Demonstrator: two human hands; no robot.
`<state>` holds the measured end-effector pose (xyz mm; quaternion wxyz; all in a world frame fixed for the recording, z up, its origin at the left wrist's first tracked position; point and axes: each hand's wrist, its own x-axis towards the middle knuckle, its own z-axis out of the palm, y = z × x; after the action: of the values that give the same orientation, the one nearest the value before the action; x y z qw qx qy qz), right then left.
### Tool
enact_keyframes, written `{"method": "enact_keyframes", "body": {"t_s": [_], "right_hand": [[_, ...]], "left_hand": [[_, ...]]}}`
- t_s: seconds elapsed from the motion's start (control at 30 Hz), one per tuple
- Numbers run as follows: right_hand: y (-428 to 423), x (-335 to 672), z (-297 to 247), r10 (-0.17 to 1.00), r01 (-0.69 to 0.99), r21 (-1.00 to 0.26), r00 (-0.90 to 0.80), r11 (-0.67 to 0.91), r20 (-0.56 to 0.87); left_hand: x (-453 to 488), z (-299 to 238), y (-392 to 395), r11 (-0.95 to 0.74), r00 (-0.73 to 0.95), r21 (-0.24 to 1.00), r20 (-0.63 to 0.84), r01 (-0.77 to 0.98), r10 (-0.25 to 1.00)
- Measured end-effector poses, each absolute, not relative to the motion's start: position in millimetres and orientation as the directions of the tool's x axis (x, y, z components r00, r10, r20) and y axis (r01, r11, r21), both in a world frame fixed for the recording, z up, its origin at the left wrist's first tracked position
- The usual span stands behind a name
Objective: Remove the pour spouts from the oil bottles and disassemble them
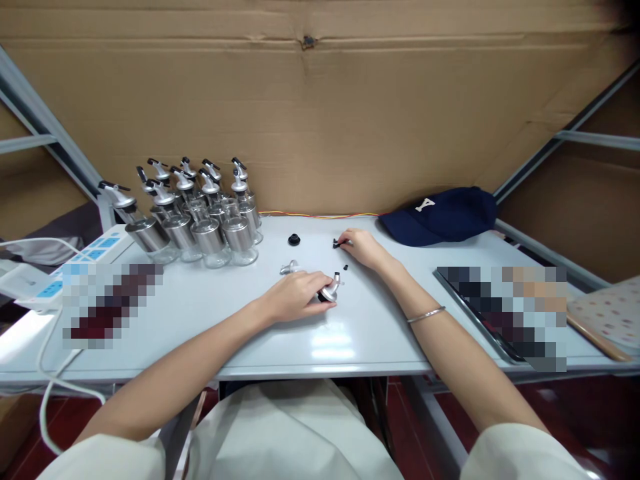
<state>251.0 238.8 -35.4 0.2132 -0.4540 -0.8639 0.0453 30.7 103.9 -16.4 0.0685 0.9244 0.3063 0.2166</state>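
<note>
My left hand [300, 295] is closed around a silver pour spout [331, 291] with a black tip, held low over the white table. My right hand [361, 247] pinches a small black part [336, 244], which looks like a spout lever, at or just above the tabletop. Between the hands lies a tiny black piece [345, 267]. A round black stopper [294, 239] sits farther back. Just beyond my left hand rests a clear and silver piece [290, 267], partly hidden by the fingers.
Several glass and steel oil bottles [210, 243] with pour spouts stand at the back left. A white power strip [95, 257] lies beside them. A navy cap [445, 215] is at the back right, and a dark tablet-like object [480, 320], partly blurred, lies at right.
</note>
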Motion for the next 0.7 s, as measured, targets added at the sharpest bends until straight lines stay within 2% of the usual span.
{"method": "enact_keyframes", "body": {"t_s": [0.6,0.67,0.7], "right_hand": [[235,252,-29,0.856,0.832,-0.263,-0.401,0.489,0.325],[229,250,-20,0.857,0.824,-0.295,-0.378,0.484,0.35],[224,249,-15,0.86,0.802,-0.348,-0.367,0.486,0.355]], "left_hand": [[26,-11,108,-0.79,0.699,0.212,0.375,0.575,0.609],[25,-10,109,-0.783,0.688,0.21,0.383,0.585,0.617],[25,-10,109,-0.78,0.683,0.209,0.386,0.59,0.62]]}}
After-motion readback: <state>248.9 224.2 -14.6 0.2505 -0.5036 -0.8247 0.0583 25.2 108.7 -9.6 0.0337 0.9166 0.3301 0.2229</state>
